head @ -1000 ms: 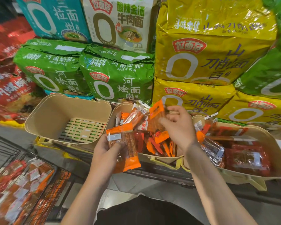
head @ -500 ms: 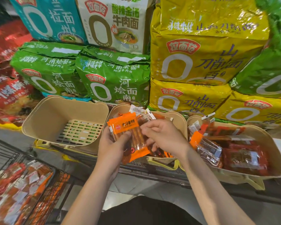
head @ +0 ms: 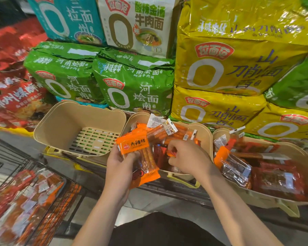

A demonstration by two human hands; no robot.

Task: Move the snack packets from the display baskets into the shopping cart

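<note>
My left hand (head: 120, 167) grips a stack of orange snack packets (head: 140, 155) in front of the middle basket (head: 205, 137). My right hand (head: 187, 157) reaches into that basket with its fingers curled around small orange packets (head: 172, 153); more stick packets (head: 174, 134) lie behind it. The left basket (head: 60, 125) holds nothing. The right basket (head: 292, 197) is filled with red and orange packets (head: 276, 178). The black wire shopping cart (head: 75, 192) at lower left holds several packets (head: 28, 192).
Big bags of instant noodles are stacked behind the baskets: green (head: 132, 86), yellow (head: 238, 59), teal (head: 66, 16), white (head: 137, 23) and red (head: 12, 89). The baskets stand on a low dark shelf edge (head: 176, 190). Grey floor (head: 167, 205) lies below.
My right hand has come down from holding a packet above the middle basket and reached into it. My left hand's stack has risen and grown by a packet.
</note>
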